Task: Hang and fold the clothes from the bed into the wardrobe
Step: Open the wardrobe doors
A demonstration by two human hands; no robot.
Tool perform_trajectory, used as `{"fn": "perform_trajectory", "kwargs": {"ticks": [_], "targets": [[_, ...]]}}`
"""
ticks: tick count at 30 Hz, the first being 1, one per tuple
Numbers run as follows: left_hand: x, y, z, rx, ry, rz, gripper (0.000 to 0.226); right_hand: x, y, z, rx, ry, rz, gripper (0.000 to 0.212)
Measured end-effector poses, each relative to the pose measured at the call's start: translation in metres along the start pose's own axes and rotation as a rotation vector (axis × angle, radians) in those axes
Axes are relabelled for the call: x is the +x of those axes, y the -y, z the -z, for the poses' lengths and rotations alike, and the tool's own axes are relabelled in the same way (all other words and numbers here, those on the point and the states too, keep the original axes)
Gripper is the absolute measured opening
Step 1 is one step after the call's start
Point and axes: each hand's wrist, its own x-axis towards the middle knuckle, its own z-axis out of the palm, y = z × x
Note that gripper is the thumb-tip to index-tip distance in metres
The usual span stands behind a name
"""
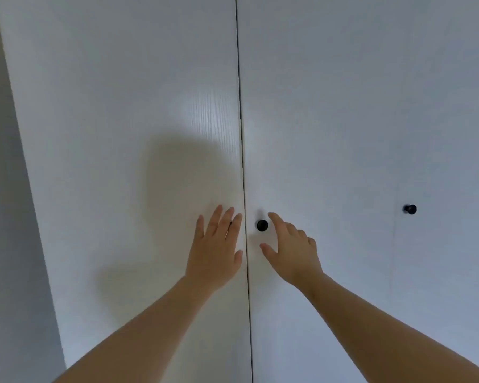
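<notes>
Wardrobe [329, 92] doors in a white, grained finish are seen close up and shut, so that whatever lies inside is hidden entirely; the top and bottom edges of the wardrobe are cut off by the frame. The left door [122, 106] and the right door [315, 161] are divided by a thin dark seam [241, 134] that runs down the middle of the view. The left hand [216, 250] is held up against the left door just beside the seam, its grip wide open, with the fingers straight and slightly spread and nothing held; whether the palm is pressed on the panel or only near it cannot be told. A small dark spot [230, 223] is glimpsed between two of its fingers, but it is mostly covered and cannot be identified. The right hand [293, 250] is raised before the right door, its grip also open and empty. Its forefinger is stretched above a round black knob [262, 225] and its thumb lies below it, and the knob is not seen to be touched. A second black knob [410, 209] is set further right, well apart and slightly blurred, beside a faint vertical line that is hard to make out. A soft shadow [177, 189] is cast on the left door above the left hand. Both forearms [150, 327] are cut off at the lower edge. A grey strip of wall [3, 244] is seen at far left.
</notes>
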Motion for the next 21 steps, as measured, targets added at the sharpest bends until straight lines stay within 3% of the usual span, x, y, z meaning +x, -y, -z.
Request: {"fn": "perform_trajectory", "kwargs": {"ticks": [7,12,18,21], "targets": [[0.010,0.019,-0.047,-0.158,0.099,-0.061,0.077,0.035,0.005,-0.033,0.090,0.006,-0.043,0.048],[0.020,0.015,-0.042,-0.339,0.007,-0.021,0.065,0.051,0.016,-0.037,0.207,-0.072,-0.133,0.019],[0.006,-0.004,-0.030,-0.525,-0.109,0.109,0.054,0.036,0.010,-0.022,0.199,-0.112,-0.053,0.006],[-0.005,-0.025,-0.014,-0.741,-0.146,0.186,0.052,0.009,0.002,-0.010,0.275,-0.188,-0.007,0.005]]}}
